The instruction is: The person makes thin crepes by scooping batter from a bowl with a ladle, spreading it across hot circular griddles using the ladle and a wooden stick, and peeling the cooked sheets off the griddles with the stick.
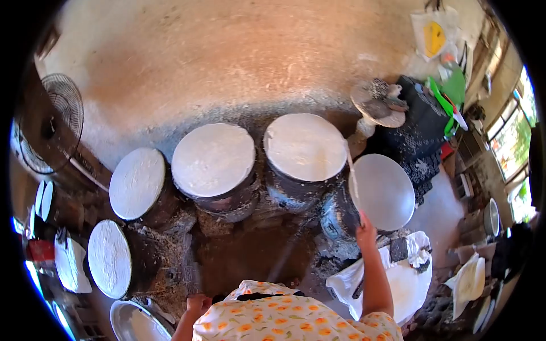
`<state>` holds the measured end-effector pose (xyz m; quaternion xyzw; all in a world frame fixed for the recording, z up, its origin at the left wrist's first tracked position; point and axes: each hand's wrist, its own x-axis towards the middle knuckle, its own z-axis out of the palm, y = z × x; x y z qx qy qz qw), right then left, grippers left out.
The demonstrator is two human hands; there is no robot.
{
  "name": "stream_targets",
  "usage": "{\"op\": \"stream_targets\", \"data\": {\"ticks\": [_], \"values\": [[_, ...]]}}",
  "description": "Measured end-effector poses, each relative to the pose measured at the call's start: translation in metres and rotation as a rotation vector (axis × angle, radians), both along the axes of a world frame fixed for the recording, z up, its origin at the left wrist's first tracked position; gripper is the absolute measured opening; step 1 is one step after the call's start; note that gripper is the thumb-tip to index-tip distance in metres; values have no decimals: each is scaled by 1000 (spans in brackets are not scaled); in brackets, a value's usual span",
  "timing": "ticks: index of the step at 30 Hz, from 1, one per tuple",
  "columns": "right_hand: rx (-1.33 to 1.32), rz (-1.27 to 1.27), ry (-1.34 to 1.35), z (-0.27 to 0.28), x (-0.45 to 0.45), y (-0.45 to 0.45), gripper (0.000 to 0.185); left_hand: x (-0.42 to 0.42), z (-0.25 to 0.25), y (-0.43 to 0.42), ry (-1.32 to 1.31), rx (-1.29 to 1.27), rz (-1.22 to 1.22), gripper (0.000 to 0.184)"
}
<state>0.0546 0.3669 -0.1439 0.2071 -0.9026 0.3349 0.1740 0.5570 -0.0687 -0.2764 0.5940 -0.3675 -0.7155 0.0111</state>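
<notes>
My right hand [366,228] is wrapped round the lower end of a long pale stick [353,176], which reaches up to the right edge of a drum top coated in white [305,146]. Just right of the stick is a smooth, pale round top [384,192]. My left hand [197,304] is low, beside my patterned clothing [273,315], with its fingers curled; what it holds, if anything, is too small to tell. Further white-coated round tops stand to the left, one at the centre left [214,159], another beyond it [137,183] and one lower [109,259].
A fan [50,122] stands at the far left. A metal basin [139,322] is at the lower left. White sheeting [404,284] lies at the lower right. Behind the drums on the right are a dark stack [418,125] and a hanging bag [434,34].
</notes>
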Motion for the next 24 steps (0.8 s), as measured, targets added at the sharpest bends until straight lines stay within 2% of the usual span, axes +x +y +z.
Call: {"op": "stream_targets", "data": {"ticks": [2,4,6,7,8,9,10,11,12,13,15,16,17,18,20,21,22,23,24], "values": [[-91,57,-284,14,3,-65,56,44,-25,0,-63,28,75,8],[-59,132,-253,14,1,-118,55,68,-27,-2,-91,55,121,10],[149,60,-419,37,1,-168,59,78,33,-6,-117,-1025,-902,11],[158,71,-412,35,-6,-186,59,67,62,-6,-178,-464,-497,13],[286,111,-351,27,-15,-202,57,75,54,-7,-176,-460,-483,13],[416,151,-291,28,-19,-219,56,88,45,-4,-99,-282,-137,13],[424,162,-285,31,-24,-237,56,97,34,-2,-19,-100,207,13],[587,94,-361,42,-26,-258,54,96,39,2,63,-21,374,13],[750,23,-439,48,-26,-272,51,101,34,5,61,-17,386,13],[734,9,-417,42,-30,-278,42,110,23,8,60,15,480,13],[738,-48,-401,5,-60,-281,40,126,7,19,62,52,583,12],[737,-113,-389,-6,-67,-283,41,136,-2,28,78,-136,399,12],[721,-56,-375,17,-52,-284,50,141,-9,33,87,-225,309,13],[729,-46,-369,15,-53,-283,50,144,-15,38,93,-318,225,13],[650,-184,-535,11,-53,-278,55,143,-27,42,143,-178,238,11],[591,-76,-503,66,-11,-285,57,139,-30,42,170,-115,259,11],[547,-72,-489,26,-32,-270,51,141,-31,45,192,-58,305,10],[427,4,-341,47,2,-278,44,155,-27,61,200,-9,400,10],[582,46,-370,69,21,-281,39,158,-14,70,282,178,684,9]]}}
